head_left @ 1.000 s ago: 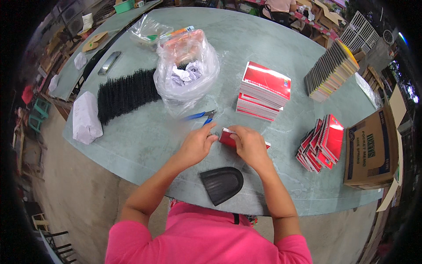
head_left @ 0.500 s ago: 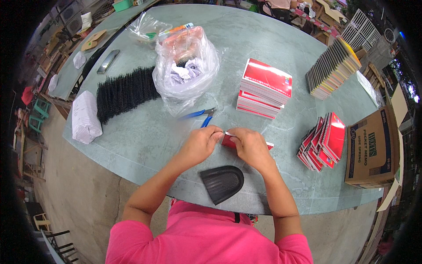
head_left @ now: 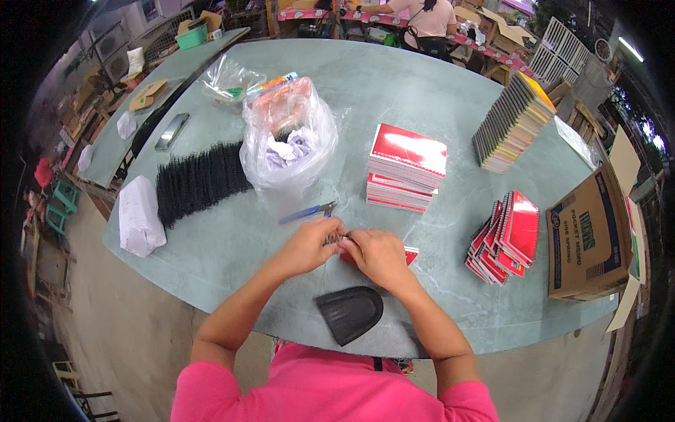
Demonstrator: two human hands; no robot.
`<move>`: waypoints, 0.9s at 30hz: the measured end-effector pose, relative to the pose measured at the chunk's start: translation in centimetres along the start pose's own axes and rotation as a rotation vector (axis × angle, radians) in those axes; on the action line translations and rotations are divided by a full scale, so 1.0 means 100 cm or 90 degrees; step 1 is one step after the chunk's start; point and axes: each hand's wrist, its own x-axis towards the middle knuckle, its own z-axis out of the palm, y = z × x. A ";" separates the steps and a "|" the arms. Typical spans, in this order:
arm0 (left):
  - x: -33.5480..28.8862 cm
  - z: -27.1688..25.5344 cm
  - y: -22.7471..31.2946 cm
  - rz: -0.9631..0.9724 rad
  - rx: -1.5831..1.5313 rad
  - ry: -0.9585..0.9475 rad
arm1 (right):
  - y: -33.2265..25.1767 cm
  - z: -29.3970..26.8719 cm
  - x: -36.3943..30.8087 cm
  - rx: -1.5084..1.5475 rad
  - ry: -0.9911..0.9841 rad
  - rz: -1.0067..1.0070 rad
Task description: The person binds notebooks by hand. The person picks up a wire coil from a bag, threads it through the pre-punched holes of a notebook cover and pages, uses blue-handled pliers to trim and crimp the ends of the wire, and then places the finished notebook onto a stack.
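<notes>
A small red notebook (head_left: 410, 254) lies mostly hidden under my right hand (head_left: 380, 259), which grips it with the fingers closed. At its left end, a short stretch of dark spiral wire (head_left: 335, 239) shows between both sets of fingertips. My left hand (head_left: 309, 246) is closed in a pinch on that wire, beside the right thumb. Just beyond the left hand lie blue-handled cutters (head_left: 308, 212), with nobody holding them. Nearer to me, a black ridged rubber pad (head_left: 349, 314) with one rounded end rests on the table.
Red notebooks stand stacked (head_left: 406, 165) beyond my hands, with a spiral-bound pile (head_left: 500, 235) to the right. A cardboard box (head_left: 587, 239) sits at the right edge. Black coils (head_left: 202, 183) and a plastic bag (head_left: 288, 151) occupy the left. A person (head_left: 429, 24) is at the back.
The view has tilted up, so the table sits lower in the picture. My right fingers have closed in against the left ones at the notebook's end, and the spiral wire now shows there.
</notes>
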 end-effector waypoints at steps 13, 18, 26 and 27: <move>0.005 -0.034 0.003 -0.246 -0.037 -0.236 | 0.005 0.000 -0.007 0.032 0.017 -0.016; 0.000 -0.018 0.011 -0.052 -0.023 -0.075 | 0.004 0.000 -0.009 -0.025 -0.017 -0.022; -0.003 -0.023 0.006 -0.087 0.039 -0.106 | 0.007 -0.004 -0.010 -0.062 0.000 -0.027; -0.002 -0.022 0.000 -0.095 0.050 -0.130 | 0.009 -0.003 -0.010 -0.058 0.010 -0.028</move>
